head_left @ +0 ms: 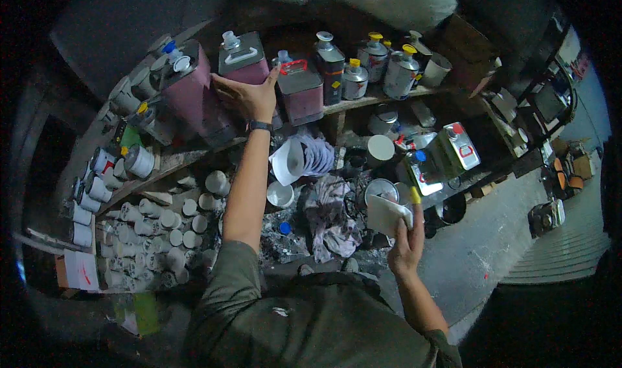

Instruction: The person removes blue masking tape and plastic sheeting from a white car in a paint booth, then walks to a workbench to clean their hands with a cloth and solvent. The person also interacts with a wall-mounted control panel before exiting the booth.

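Note:
My left hand (249, 97) reaches up to the shelf, fingers and thumb spread across the front of a rectangular pinkish tin (243, 58) with a white handle. Whether it bears any of the tin's weight cannot be seen. To its right stands a similar tin (302, 99) with a red handle; to its left is a larger pinkish tin (188, 96). Lower right, my right hand (407, 246) is closed on a pale, squarish object (387, 215) whose exact kind is unclear. Something yellow (415, 195) shows at that hand's raised fingertip.
Dark and silver bottles (401, 70) with yellow caps line the shelf's right part. Two metal tins (461, 146) stand lower right. Below are a crumpled rag (334, 216), a white tub (280, 194) and many pale cups (170, 220). The wooden shelf edge (172, 167) runs beneath my left arm.

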Motion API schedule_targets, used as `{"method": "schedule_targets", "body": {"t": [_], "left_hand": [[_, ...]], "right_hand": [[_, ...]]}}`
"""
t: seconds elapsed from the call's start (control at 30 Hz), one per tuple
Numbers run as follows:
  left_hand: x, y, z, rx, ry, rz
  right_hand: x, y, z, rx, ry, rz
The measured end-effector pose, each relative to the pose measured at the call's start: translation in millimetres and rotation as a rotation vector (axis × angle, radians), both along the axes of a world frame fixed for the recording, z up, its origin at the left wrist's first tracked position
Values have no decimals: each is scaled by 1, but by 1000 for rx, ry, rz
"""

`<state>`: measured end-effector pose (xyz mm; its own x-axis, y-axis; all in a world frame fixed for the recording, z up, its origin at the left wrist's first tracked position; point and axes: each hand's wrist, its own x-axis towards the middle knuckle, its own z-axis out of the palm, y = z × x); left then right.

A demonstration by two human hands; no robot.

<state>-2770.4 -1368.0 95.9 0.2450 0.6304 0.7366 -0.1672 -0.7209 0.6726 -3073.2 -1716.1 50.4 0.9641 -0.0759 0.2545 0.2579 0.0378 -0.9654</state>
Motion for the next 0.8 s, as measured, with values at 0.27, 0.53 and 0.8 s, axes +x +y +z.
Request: {"method": "schedule_targets", "body": {"t": [0.27, 0.53, 0.8], "left_hand": [[-57, 160, 140, 777, 417, 165], [10, 170, 200, 606, 686, -160], [125, 150, 174, 937, 1139, -48]], "right_hand": [[-15, -25, -17, 96, 49, -128], [1, -9, -6, 182, 46, -33], [-3, -15, 6, 208, 42, -22]]}}
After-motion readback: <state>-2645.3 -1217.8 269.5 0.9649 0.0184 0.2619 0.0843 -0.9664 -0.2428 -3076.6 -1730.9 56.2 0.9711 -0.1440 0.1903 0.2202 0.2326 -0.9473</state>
